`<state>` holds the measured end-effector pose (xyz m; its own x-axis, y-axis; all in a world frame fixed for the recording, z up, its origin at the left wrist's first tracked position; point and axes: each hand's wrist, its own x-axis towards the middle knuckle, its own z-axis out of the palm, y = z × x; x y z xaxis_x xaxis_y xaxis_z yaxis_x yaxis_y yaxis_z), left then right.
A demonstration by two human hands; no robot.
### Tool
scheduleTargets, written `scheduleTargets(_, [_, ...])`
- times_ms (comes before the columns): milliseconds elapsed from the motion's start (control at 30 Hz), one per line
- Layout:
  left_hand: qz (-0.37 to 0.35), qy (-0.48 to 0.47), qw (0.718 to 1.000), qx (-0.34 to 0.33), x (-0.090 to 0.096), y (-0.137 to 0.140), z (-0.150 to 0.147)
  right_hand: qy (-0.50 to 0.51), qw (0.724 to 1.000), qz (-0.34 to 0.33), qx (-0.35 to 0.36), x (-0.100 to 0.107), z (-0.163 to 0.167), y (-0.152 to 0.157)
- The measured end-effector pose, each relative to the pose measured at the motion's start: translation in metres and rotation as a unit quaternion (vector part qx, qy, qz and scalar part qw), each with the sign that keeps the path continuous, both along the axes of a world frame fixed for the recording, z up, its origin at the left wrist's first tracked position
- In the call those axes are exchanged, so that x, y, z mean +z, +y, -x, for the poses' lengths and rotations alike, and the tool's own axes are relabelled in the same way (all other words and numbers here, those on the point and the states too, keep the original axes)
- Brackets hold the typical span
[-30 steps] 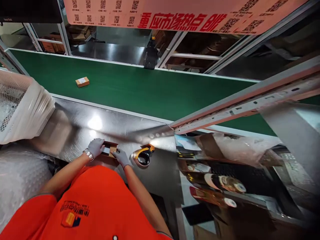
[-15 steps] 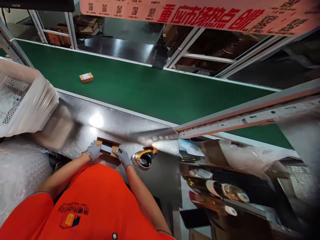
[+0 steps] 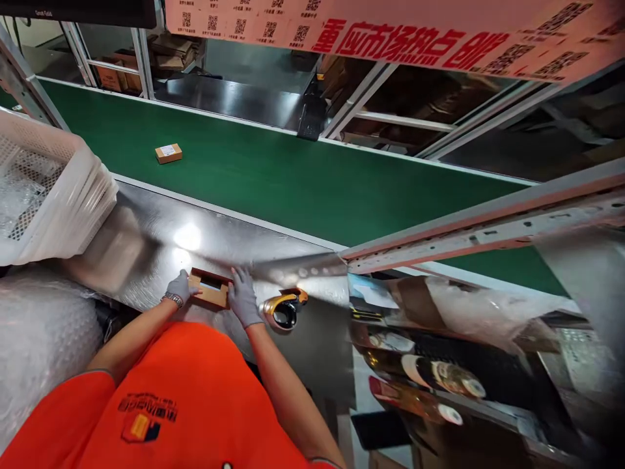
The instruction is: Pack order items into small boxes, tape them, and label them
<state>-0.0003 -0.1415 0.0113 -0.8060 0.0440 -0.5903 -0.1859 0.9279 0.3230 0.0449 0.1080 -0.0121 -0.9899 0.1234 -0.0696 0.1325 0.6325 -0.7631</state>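
A small brown cardboard box lies on the metal bench close to my body, its top partly open with something pale and dark inside. My left hand, in a grey glove, grips its left end, thumb along the front. At the right end, my right hand, also gloved, holds the box with its fingers stretched up along the side. Just right of that hand stands a tape dispenser in orange and black.
Beyond the metal bench runs a green conveyor belt carrying a labelled small box. White baskets and bubble wrap are at left. A metal post crosses the right, above bottles and a dark phone-like slab.
My right hand has shifted from the box's front corner up along its right end, fingers now extended. The box's near flap or side has come up at the front. My left hand stays at the left end.
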Motion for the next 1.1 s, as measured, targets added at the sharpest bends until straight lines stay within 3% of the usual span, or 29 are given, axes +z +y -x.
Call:
scheduleTargets(100, [-0.018, 0.006, 1.000, 0.023, -0.003, -0.002, 0.000, 0.025, 0.986, -0.117, 0.119, 0.001, 0.005, -0.017])
scheduleTargets(200, [-0.026, 0.007, 0.999, 0.032, -0.005, -0.002, 0.001, 0.023, 0.977, -0.158, 0.144, 0.001, -0.001, -0.020])
scheduleTargets(367, [-0.031, 0.010, 0.999, 0.028, -0.007, -0.002, 0.002, -0.003, 0.976, -0.143, 0.162, -0.007, -0.019, -0.010])
scheduleTargets(500, [-0.020, 0.017, 1.000, 0.016, -0.010, -0.003, 0.002, 0.009, 0.971, -0.133, 0.199, -0.035, -0.041, -0.012])
scheduleTargets(633, [-0.031, 0.028, 0.999, 0.009, -0.014, -0.007, 0.005, 0.038, 0.972, -0.137, 0.190, -0.061, -0.053, -0.023])
scheduleTargets(767, [-0.040, 0.021, 0.999, 0.005, -0.015, -0.011, 0.014, 0.051, 0.975, -0.097, 0.191, -0.059, -0.053, -0.021])
scheduleTargets(867, [-0.037, 0.013, 0.999, 0.005, -0.015, -0.012, 0.019, 0.060, 0.992, -0.067, 0.088, -0.048, -0.060, 0.007])
scheduleTargets(933, [-0.039, 0.009, 0.999, 0.006, -0.014, -0.010, 0.022, 0.042, 0.992, -0.097, -0.069, -0.040, -0.067, 0.036])
scheduleTargets(1000, [-0.043, 0.004, 0.999, 0.000, -0.013, -0.006, 0.026, -0.011, 0.967, -0.146, -0.206, -0.031, -0.071, 0.064])
scheduleTargets(1100, [-0.051, -0.002, 0.999, -0.016, -0.010, 0.005, 0.036, -0.115, 0.943, -0.178, -0.255, -0.017, -0.068, 0.089])
